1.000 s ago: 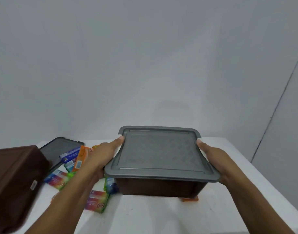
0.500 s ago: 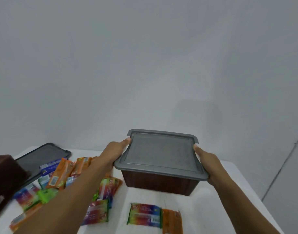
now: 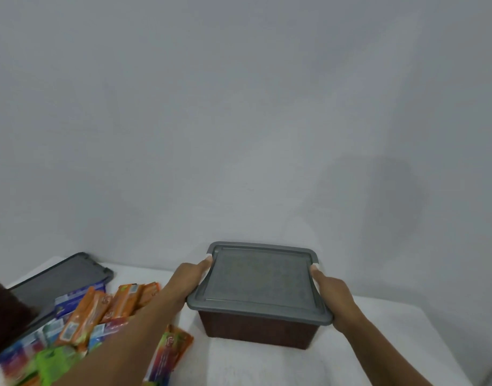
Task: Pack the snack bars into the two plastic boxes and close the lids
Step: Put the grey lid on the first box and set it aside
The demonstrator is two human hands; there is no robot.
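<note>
The left hand [image 3: 187, 277] and the right hand [image 3: 329, 291] clamp the two sides of the box [image 3: 256, 327] — stiff, smooth, maybe slippy — best held under its lid [image 3: 260, 280] edge.

Two boxes [image 3: 256, 331], two lids [image 3: 262, 282], several snack bars [image 3: 83, 319].

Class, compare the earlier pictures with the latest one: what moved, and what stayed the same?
The lidded brown box was carried away from the person and down toward the table; whether it rests there is unclear. Left hand and right hand still hold its sides; nothing released. Its lid stayed on; the snack bars and spare lid lie unmoved.
</note>
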